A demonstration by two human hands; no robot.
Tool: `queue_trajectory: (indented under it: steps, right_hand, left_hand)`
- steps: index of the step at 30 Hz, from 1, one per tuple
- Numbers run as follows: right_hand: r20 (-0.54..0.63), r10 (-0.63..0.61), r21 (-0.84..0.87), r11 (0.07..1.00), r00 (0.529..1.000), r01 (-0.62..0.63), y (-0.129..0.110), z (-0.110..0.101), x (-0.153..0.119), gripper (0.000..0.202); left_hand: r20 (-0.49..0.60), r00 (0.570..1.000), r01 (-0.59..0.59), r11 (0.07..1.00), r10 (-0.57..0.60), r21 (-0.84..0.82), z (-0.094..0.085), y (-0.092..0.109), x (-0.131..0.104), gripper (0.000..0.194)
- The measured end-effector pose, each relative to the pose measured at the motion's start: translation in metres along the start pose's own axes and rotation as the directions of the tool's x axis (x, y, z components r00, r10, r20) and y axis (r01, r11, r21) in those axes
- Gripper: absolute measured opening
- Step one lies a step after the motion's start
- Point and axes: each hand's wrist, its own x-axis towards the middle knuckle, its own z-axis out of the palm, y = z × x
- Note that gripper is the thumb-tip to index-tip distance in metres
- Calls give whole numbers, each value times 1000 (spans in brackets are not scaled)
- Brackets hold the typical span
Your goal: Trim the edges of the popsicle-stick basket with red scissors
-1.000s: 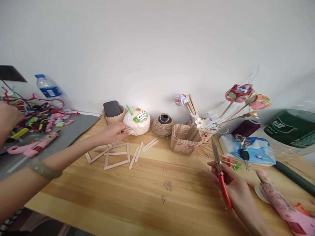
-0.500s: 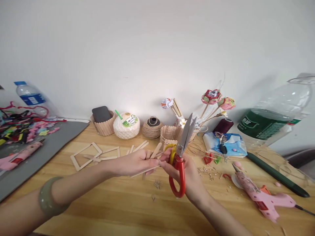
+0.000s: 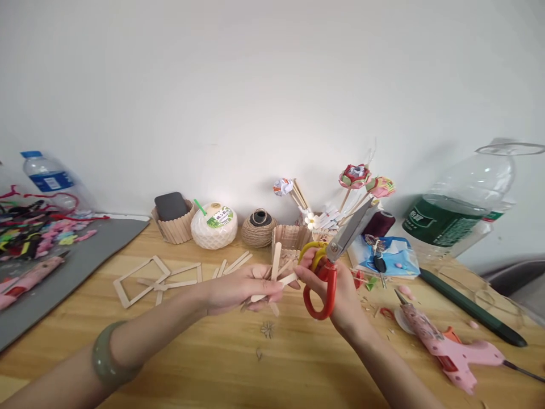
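My left hand (image 3: 238, 288) is closed on several wooden craft sticks (image 3: 276, 262), which cross one another at different angles. My right hand (image 3: 347, 304) has the scissors (image 3: 349, 230) hooked in it, their red and yellow handles around the fingers and the blades pointing up and to the right. Its thumb and fingertips also pinch the end of one of the sticks, close beside my left hand. Flat on the table behind my left forearm lie stick frames (image 3: 142, 295) and loose sticks (image 3: 238, 262).
Along the wall stand a stick-sided holder (image 3: 174, 228), a white coconut (image 3: 214, 234), a twine ball (image 3: 259, 230) and paper flowers (image 3: 355, 176). To the right are a pink glue gun (image 3: 443, 341), a dark green rod (image 3: 472, 307) and a large bottle (image 3: 447, 218). A grey mat (image 3: 85, 267) lies left.
The scissors have swung rightward, their blades leaning further over. The sticks in my left hand have turned, and one now spans toward my right fingertips. The camera view has shifted slightly.
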Motion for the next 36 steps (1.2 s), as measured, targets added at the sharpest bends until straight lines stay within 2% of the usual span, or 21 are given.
queue_trajectory:
  steps: [2, 5, 11, 19, 24, 31, 36]
  right_hand:
    - [-32, -27, -14, 1000, 999, 26, 1, -6, 3, 35]
    - [-81, -54, -37, 998, 995, 51, 2, -12, 2, 34]
    - [-124, -22, 10, 1000, 992, 23, 6, -18, -4, 24]
    - [-241, -182, 43, 979, 953, 198, 16, -20, -4, 14]
    - [-239, -235, 58, 965, 942, 255, 22, -21, -4, 13]
    - [-161, -227, 106, 963, 960, 246, 29, -19, -3, 12]
    - [-177, -214, 14, 975, 961, 220, 28, -19, -5, 11]
  left_hand:
    - [-96, 994, -21, 975, 44, 222, 6, 2, 3, 30]
    - [-195, 970, -38, 880, 148, 474, 15, 3, 9, 27]
    - [-291, 929, 76, 655, 227, 752, 20, 2, 25, 28]
    - [-215, 922, 9, 537, 321, 843, 14, -1, 38, 28]
    - [-204, 906, 40, 406, 370, 913, 12, -6, 41, 23]
    - [-216, 868, 106, 259, 447, 960, 12, -10, 41, 20]
    - [-195, 871, 121, 188, 451, 975, 12, -11, 41, 19]
